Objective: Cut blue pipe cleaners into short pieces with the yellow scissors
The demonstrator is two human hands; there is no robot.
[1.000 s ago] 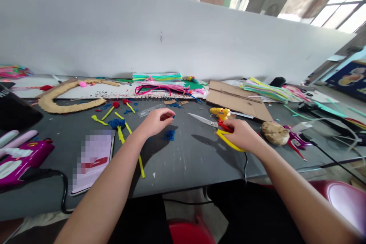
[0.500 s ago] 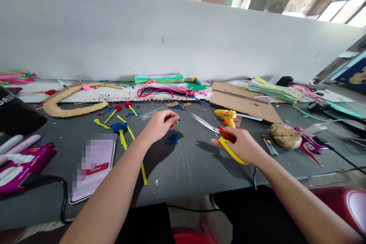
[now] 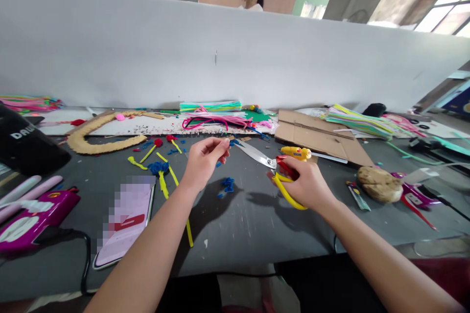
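My right hand grips yellow and red scissors, whose steel blades point left toward my left hand. My left hand is raised a little above the dark table, fingers pinched on a small blue scrap that meets the blade tips. A pile of blue scraps lies on the table below and between my hands.
A phone lies at my left, a purple glue gun further left. Yellow pipe cleaners, a yellow glue gun, cardboard, a brown lump and stacked pipe cleaners surround them. A person stands behind the white partition.
Both hands lifted off the table and came together. The scissors rose and their tips now meet the blue scrap pinched in my left hand.
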